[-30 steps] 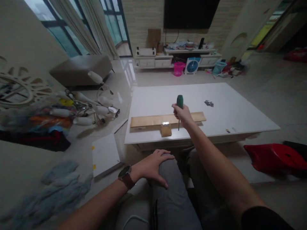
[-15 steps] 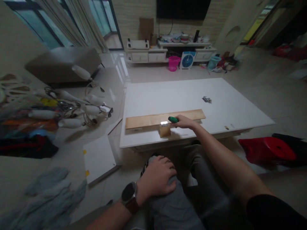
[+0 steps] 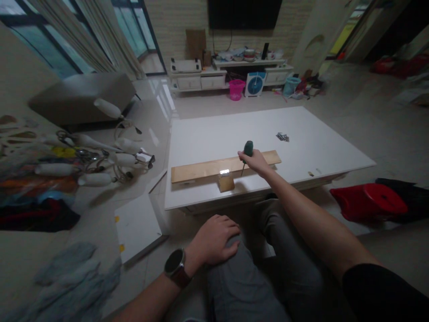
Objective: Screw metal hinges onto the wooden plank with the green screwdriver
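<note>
Screwdriver (image 3: 247, 150) swung handle-up, now at plank's (image 3: 197, 169) near edge, right of centre, clasped in right hand (image 3: 258, 162). Left hand (image 3: 216, 237) slack on knee (image 3: 239, 264). Probably light, stiff; grip handle (image 3: 248, 146).

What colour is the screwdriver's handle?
The handle is dark green, as the head view shows.

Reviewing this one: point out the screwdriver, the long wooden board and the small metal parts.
Screwdriver (image 3: 248, 148), head view: on its green handle.
Long wooden board (image 3: 211, 167), head view: on its broad upper face.
Small metal parts (image 3: 283, 137), head view: middle of the cluster.
</note>
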Action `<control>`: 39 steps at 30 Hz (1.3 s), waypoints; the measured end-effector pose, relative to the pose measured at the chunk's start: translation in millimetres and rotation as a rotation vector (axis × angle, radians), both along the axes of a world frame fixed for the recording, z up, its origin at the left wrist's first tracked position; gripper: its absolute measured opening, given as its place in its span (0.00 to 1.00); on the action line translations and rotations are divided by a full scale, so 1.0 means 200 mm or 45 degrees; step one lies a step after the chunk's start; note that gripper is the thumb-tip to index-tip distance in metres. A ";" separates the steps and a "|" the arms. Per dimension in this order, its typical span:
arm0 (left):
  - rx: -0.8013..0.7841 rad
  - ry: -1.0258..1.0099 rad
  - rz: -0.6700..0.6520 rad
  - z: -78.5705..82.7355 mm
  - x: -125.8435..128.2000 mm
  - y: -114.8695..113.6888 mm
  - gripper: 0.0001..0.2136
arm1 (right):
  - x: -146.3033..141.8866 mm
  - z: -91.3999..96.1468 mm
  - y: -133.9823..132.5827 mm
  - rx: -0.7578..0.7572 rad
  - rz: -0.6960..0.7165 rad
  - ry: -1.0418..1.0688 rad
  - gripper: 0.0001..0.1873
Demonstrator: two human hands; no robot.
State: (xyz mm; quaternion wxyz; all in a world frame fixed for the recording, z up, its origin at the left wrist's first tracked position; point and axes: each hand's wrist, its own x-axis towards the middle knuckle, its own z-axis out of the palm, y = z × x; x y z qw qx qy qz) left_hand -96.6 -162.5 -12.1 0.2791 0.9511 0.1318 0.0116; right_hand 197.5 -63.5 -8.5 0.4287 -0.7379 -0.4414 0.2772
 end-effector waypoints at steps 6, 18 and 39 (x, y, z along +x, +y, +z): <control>-0.037 -0.003 0.000 0.00 0.00 0.00 0.13 | 0.00 -0.03 0.02 -0.001 -0.057 -0.208 0.19; 0.001 0.000 0.003 -0.01 0.00 0.00 0.14 | 0.00 -0.06 0.02 -0.023 -0.042 -0.032 0.14; 0.005 0.022 -0.006 -0.01 0.00 0.01 0.13 | 0.05 -0.16 0.09 0.054 -0.275 0.136 0.13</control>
